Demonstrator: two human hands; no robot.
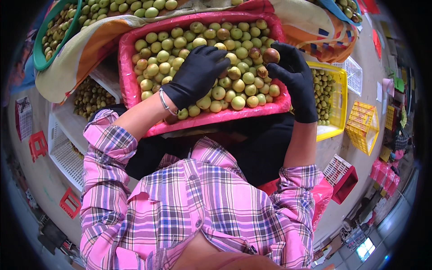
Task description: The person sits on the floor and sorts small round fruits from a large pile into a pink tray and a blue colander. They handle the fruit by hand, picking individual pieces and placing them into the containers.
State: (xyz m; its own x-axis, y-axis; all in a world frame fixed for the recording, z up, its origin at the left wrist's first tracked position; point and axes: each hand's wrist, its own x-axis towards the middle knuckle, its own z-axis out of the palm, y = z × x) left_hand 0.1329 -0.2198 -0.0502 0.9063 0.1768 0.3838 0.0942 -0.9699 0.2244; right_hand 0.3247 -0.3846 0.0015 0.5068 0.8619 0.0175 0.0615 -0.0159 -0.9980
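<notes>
A bin lined with pink plastic stands in front of me, full of round yellow-green jujubes, some with brown-red patches. My left hand, in a black glove, lies over the left middle of the heap. Its fingers curl down among the fruit, and whatever they grip is hidden under them. Over the bin's right edge, my black-gloved right hand pinches a large brown-red jujube between thumb and fingers.
A patterned cloth drapes beyond the bin. Far left stands a green-rimmed basket of fruit. A yellow crate of smaller fruit is right of the bin, beside another yellow crate. White crates stand on the left, near red stools.
</notes>
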